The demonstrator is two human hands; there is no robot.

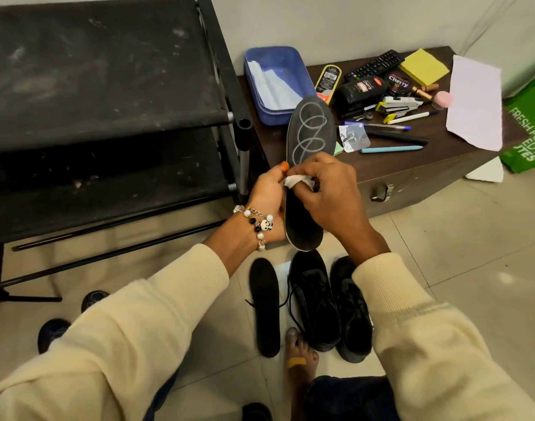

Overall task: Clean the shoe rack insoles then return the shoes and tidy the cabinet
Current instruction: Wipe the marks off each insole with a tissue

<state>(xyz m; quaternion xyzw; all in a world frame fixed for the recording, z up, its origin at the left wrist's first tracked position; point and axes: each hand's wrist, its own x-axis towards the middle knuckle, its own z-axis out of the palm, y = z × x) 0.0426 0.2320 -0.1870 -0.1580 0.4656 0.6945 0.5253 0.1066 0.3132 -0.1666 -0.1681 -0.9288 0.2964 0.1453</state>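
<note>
My left hand (267,199) grips a black insole (310,132) by its left edge and holds it upright; white loops are printed on its upper half. Against the middle of the insole, my right hand (327,192) pinches a crumpled white tissue (296,180). A second black insole (264,305) lies flat on the floor tiles below. Right of it stand two black lace-up shoes (316,299), side by side. The black shoe rack (108,86) fills the upper left, its fabric shelves dusty and bare.
A low dark cabinet (412,174) at right carries a blue tray (275,83), shoe polish, a remote, yellow sticky notes, pens and paper. A green bag (530,129) leans at far right. Dark slippers (93,299) lie at lower left. My bare foot (299,350) touches the shoes.
</note>
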